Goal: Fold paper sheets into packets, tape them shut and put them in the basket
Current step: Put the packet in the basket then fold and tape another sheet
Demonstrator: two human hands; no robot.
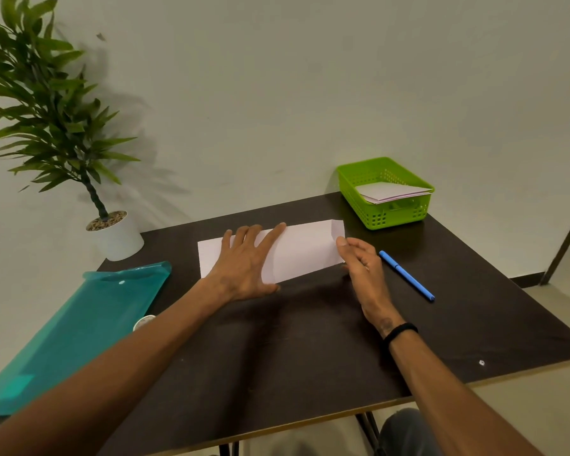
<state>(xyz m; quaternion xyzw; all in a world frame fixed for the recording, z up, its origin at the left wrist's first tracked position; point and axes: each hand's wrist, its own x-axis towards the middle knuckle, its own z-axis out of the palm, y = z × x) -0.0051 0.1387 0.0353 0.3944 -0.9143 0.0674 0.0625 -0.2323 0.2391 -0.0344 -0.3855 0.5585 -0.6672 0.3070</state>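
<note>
Paper sheet [305, 250]: folded into a long white strip, lying flat on the dark table [310, 340], slightly askew; its right end is turned up in a short flap.
Left hand [247, 261]: flat on the left half of the strip, fingers straight and spread, pressing it down; it hides the part of the sheet beneath it.
Right hand [361, 261]: at the strip's right end, fingers curled, thumb and fingertips at the raised flap; the pinch itself is hard to confirm, since the hand covers the lower corner.
Basket [366, 205]: green, at the far right of the table, well apart from the strip; holds folded white packets [389, 191], count not readable.
Pen [407, 276]: blue, lying just right of the right hand.
Folder [79, 330]: teal, translucent, overhanging the table's left edge; lower end cut off by the left forearm.
Round object [144, 322]: silvery, mostly hidden between folder and forearm; cannot identify.
Plant [50, 110]: potted, white pot beside the table's far left corner; leaves cut off at the frame edge.
</note>
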